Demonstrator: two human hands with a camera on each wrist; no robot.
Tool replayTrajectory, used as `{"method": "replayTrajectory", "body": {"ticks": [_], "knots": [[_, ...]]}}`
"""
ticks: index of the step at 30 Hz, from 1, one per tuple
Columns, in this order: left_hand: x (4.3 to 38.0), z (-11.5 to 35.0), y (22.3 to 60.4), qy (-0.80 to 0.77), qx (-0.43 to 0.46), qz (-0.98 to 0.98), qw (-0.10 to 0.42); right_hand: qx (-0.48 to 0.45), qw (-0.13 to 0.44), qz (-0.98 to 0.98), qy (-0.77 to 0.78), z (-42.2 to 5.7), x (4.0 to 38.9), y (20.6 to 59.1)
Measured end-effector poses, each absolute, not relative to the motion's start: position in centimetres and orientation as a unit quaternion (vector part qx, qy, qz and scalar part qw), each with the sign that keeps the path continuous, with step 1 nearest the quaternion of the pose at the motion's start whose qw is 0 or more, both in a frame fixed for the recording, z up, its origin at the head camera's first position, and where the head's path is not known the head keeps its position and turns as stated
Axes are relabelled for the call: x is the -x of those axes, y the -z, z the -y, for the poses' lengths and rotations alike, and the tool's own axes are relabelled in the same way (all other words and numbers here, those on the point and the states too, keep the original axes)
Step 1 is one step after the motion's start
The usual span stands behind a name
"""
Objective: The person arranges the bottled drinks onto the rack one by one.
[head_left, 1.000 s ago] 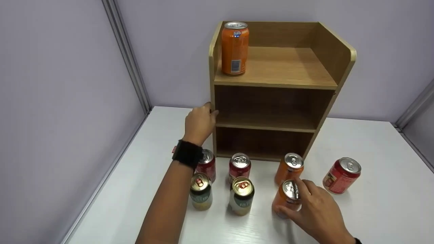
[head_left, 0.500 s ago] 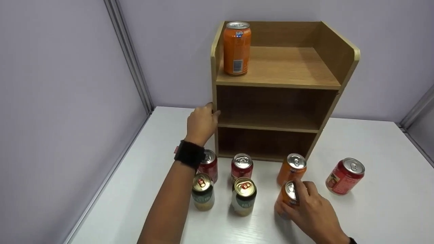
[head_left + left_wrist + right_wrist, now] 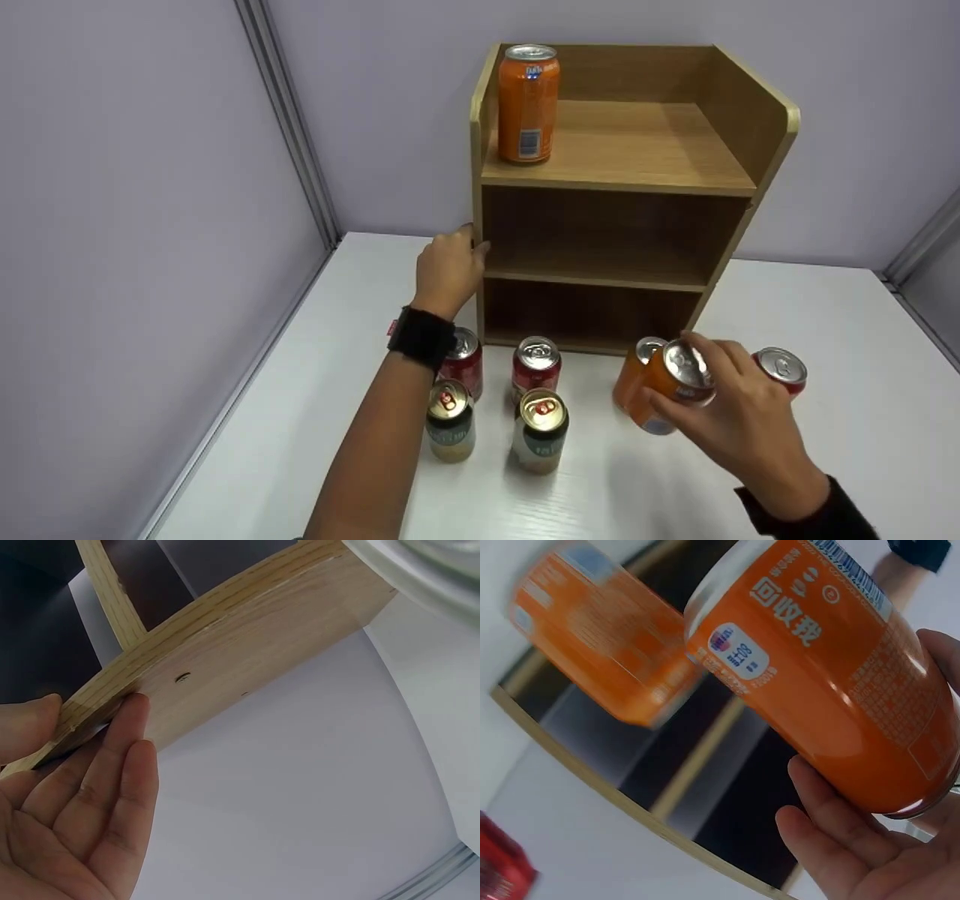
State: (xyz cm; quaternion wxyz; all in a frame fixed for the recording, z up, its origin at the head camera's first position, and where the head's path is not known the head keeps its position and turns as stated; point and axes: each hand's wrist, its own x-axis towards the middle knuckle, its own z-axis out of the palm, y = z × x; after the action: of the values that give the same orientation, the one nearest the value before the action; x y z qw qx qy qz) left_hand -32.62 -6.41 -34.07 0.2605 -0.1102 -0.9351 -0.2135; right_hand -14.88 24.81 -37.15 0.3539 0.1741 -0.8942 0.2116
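My right hand [image 3: 754, 420] grips an orange Fanta can [image 3: 660, 390] near its top, tilted and raised off the white table. In the right wrist view, the fingers [image 3: 832, 832] wrap the lower end of that can [image 3: 810, 682]. Just behind it in the head view stands another orange can [image 3: 628, 382], partly covered. My left hand [image 3: 448, 274] holds the left side panel of a wooden shelf [image 3: 615, 184]. The left wrist view has its thumb [image 3: 30, 727] on one side of the panel and fingers on the other. A third orange can [image 3: 527, 112] stands upright on the shelf's top level.
Two red cans, one on the left [image 3: 463, 367] and one nearer the middle [image 3: 536, 367], stand before the shelf. Ahead of them are two green-and-gold cans [image 3: 451, 427]. Another red can [image 3: 781, 367] stands at right, partly behind my right hand. Pale walls [image 3: 390, 112] enclose the table.
My right hand has lifted the front orange can off the table, moving it up toward the shelf and tilting it. My left hand stays on the shelf's side panel.
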Motion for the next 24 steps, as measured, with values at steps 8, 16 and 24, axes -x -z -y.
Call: {"method": "replayTrajectory", "body": {"ticks": [8,16,24], "knots": [[32.7,6.3,34.4,0.214,0.112,0.935,0.261,-0.197,0.410,0.865,-0.213,-25.0,16.3,30.7],[32.5,6.6,34.3,0.210,0.106,0.937,0.257,-0.188,0.420,0.855,-0.240,-24.6,19.0,23.5],[32.7,6.8,34.2,0.213,0.105,0.936,0.260,-0.135,0.381,0.865,-0.297,-23.3,23.5,18.1]]}}
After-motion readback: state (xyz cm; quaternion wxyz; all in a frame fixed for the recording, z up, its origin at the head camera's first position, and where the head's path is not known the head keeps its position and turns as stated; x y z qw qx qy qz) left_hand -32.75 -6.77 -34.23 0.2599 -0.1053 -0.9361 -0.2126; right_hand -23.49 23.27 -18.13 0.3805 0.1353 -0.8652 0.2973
